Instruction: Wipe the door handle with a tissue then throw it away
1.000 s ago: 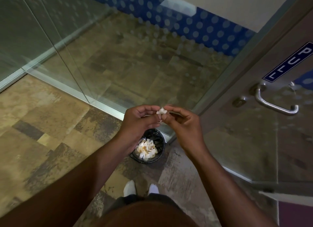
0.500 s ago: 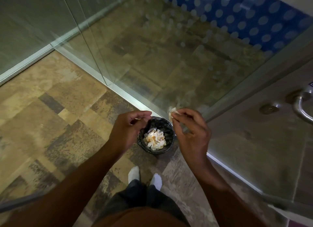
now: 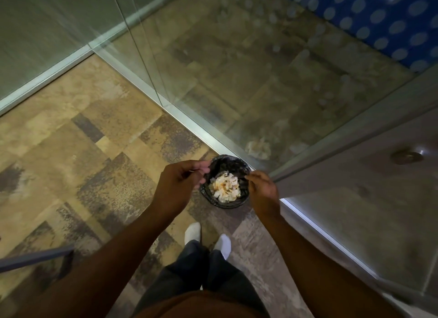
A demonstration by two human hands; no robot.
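Both hands had dropped apart over the bin (image 3: pixel 224 200). Left hand (image 3: pixel 176 187) was loosely curled, empty; right hand (image 3: pixel 262 190) showed pinched fingertips with no tissue visible, probably released among the crumpled tissues (image 3: pixel 226 187) inside, so disposal looked done.

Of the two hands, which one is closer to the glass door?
The right hand, beside the bin on the door side. The left hand is on the bin's other side, over open floor.

Dim, warm light; glass panels (image 3: pixel 237 68) w/ hazy reflections, slight motion blur, wide-angle bend at edges.
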